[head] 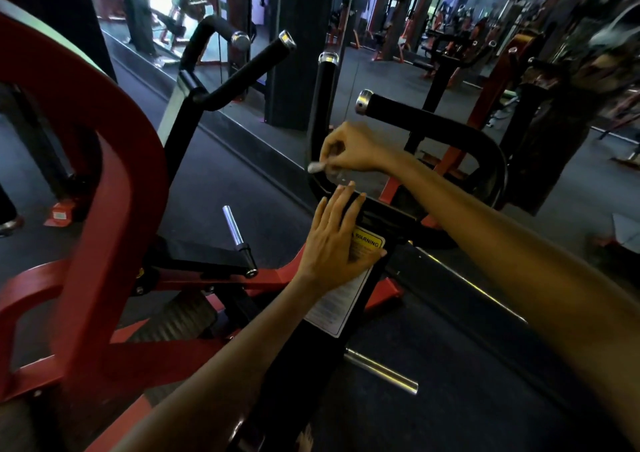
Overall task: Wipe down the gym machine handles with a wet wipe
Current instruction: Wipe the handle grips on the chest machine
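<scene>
A black gym machine stands in front of me with an upright padded handle (325, 98) and a sideways handle (408, 112), both capped in chrome. My right hand (349, 148) pinches a small crumpled white wet wipe (317, 167) at the bend below the upright handle. My left hand (334, 240) lies flat with straight fingers on the black arm, over a yellow warning label (369, 242). Two further black handles (263, 57) rise at the back left.
A thick red frame (104, 181) curves at the left. A chrome weight peg (233, 226) points up at centre, another chrome bar (381, 370) lies low. A dark pillar (298, 46) and several machines fill the background over dark rubber flooring.
</scene>
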`<action>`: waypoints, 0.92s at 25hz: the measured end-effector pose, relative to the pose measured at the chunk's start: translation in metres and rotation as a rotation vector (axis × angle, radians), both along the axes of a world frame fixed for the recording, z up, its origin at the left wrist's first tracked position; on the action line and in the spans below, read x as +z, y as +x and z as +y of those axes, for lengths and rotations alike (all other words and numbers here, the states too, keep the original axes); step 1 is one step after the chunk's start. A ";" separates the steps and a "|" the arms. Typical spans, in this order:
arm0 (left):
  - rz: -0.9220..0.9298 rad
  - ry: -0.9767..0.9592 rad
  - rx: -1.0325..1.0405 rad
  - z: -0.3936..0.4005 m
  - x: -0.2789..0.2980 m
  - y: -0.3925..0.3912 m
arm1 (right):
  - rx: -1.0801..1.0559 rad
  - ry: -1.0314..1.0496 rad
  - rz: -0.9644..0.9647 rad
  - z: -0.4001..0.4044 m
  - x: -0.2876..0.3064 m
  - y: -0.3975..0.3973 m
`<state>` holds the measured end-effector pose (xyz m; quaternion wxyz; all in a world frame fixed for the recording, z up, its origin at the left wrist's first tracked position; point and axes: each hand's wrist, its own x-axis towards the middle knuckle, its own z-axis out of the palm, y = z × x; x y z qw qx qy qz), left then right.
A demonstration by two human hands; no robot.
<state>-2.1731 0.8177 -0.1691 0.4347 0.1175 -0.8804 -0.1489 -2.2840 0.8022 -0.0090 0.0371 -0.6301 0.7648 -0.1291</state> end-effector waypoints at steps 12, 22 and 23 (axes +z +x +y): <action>0.018 -0.101 0.023 -0.002 0.002 -0.009 | -0.128 -0.273 0.439 -0.109 0.070 -0.031; 0.001 -0.071 0.121 0.000 0.014 -0.024 | -0.015 -0.035 0.356 -0.077 0.039 0.004; 0.012 -0.046 0.110 0.001 0.012 -0.025 | 0.019 -0.029 0.333 -0.067 0.029 0.011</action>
